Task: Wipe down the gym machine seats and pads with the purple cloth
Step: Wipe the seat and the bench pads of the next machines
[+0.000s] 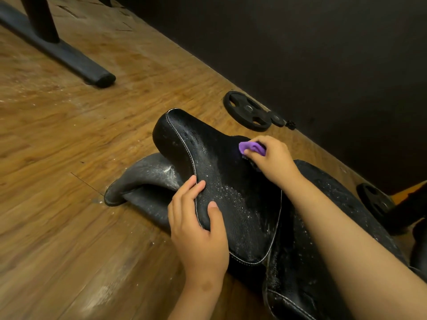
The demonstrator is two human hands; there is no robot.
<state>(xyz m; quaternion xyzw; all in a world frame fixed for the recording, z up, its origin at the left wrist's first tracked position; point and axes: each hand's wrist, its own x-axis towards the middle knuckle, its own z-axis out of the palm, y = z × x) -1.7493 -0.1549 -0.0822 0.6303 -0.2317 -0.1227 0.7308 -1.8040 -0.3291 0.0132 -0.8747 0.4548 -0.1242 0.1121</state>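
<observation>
Your left hand [198, 229] grips the near left edge of the black seat [231, 181] in the middle of the frame, thumb lying on top and fingers [184, 199] curled round the stitched rim. Your right hand [270, 158] sits just right of centre, its fingers [268, 144] clenched round the purple cloth [250, 147], which is bunched up and pressed against the seat's far right side. The seat is speckled with wet droplets and white flecks, thickest towards its lower half.

Below your right forearm, a larger black pad [323, 250] fills the lower right. A curved black piece [143, 179] reaches out from under the seat to the wooden floor [57, 181] at centre left.

At upper centre right, a large weight plate [247, 110] lies flat on the floor beside a smaller one [277, 118], both close to the dark wall [323, 54]. Another plate [374, 202] shows at the right edge. A black machine foot [60, 51] crosses the upper left.
</observation>
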